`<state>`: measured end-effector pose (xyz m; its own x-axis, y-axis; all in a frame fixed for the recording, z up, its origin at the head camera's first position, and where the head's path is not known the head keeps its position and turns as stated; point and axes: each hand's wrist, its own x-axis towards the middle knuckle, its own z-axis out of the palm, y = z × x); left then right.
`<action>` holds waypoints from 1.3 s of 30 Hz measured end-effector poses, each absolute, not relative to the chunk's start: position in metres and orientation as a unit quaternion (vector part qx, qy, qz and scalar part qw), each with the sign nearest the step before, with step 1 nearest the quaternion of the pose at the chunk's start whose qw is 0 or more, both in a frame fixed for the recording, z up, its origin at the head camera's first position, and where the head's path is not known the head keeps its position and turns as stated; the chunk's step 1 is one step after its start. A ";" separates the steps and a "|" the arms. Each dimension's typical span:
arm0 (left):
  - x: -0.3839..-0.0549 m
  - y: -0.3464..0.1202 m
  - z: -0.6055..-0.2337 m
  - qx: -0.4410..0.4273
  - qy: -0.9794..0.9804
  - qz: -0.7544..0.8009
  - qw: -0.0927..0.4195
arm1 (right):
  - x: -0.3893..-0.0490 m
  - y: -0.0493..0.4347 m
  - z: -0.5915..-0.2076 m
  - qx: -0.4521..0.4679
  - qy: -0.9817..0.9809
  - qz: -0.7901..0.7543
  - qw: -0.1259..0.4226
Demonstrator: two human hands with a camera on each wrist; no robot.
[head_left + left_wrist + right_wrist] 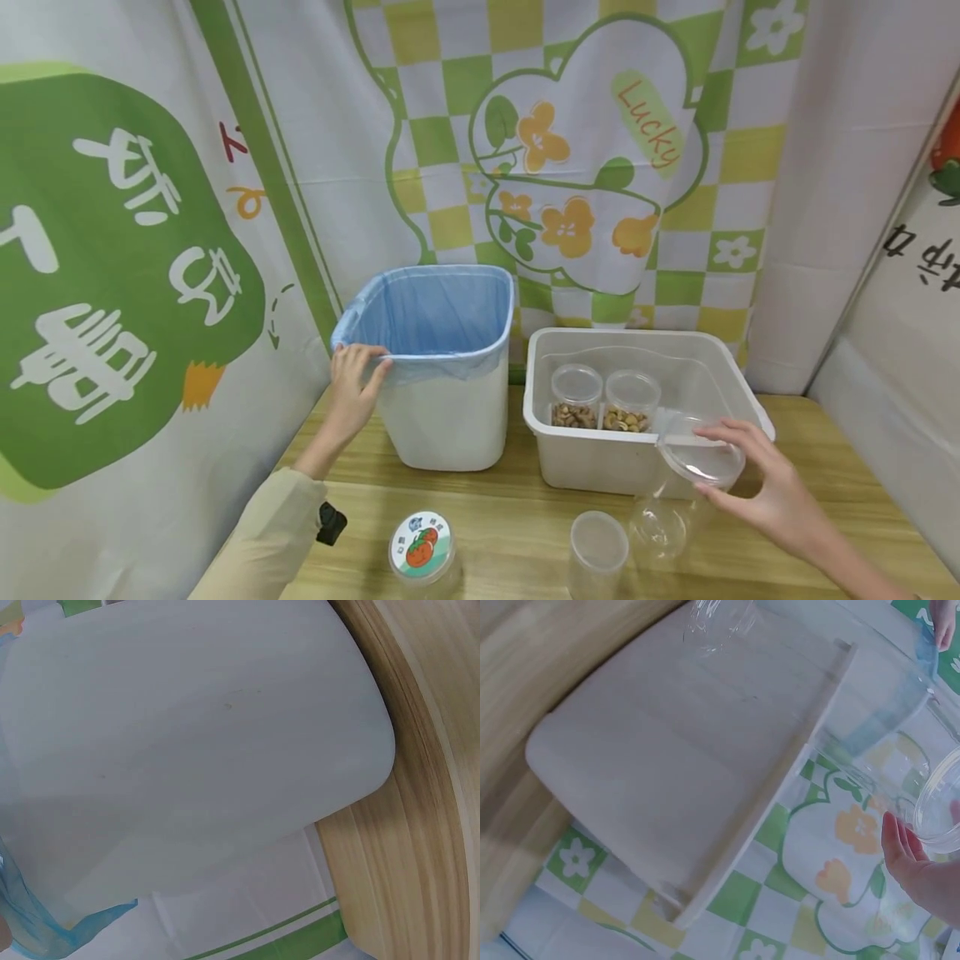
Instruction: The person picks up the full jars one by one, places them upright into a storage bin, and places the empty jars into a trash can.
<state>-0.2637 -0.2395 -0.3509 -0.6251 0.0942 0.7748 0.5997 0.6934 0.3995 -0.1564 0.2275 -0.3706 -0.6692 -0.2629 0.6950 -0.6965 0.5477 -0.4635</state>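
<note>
My left hand [354, 387] grips the near left corner of the trash bin [450, 425], with fingers over its rim where a blue bag [442, 312] is folded outward. Blue plastic also shows at the lower left of the left wrist view. On the right, my right hand [765, 487] holds a clear plastic jar [701, 458] by its round top, thumb on the near side and fingers on the far side. The jar leans, its base toward the table, in front of a white tub [592, 467]. Nothing shows inside this jar.
Two clear jars of nuts [576, 396] stand inside the white tub. Nearer on the wooden table [517, 521] are a jar with a tomato-picture lid [422, 546] and an upright clear container [597, 546]. Printed cloth [442, 125] hangs behind and at the sides.
</note>
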 end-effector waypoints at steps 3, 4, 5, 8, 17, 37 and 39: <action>-0.263 -0.239 -0.350 -0.206 -0.839 -0.333 0.378 | -0.159 0.227 -0.360 0.303 -0.827 0.377 0.287; -0.263 -0.239 -0.350 -0.206 -0.839 -0.334 0.377 | -0.160 0.227 -0.356 0.305 -0.826 0.378 0.286; -0.263 -0.239 -0.350 -0.205 -0.840 -0.334 0.376 | -0.161 0.227 -0.353 0.304 -0.827 0.377 0.285; -0.262 -0.239 -0.350 -0.202 -0.841 -0.336 0.373 | -0.163 0.225 -0.344 0.296 -0.832 0.377 0.279; -0.262 -0.240 -0.352 -0.200 -0.842 -0.329 0.378 | -0.173 0.217 -0.326 0.293 -0.830 0.395 0.265; -0.263 -0.238 -0.351 -0.197 -0.841 -0.332 0.380 | -0.200 0.195 -0.292 0.308 -0.800 0.446 0.257; -0.263 -0.238 -0.351 -0.197 -0.839 -0.331 0.384 | -0.203 0.192 -0.288 0.303 -0.797 0.457 0.251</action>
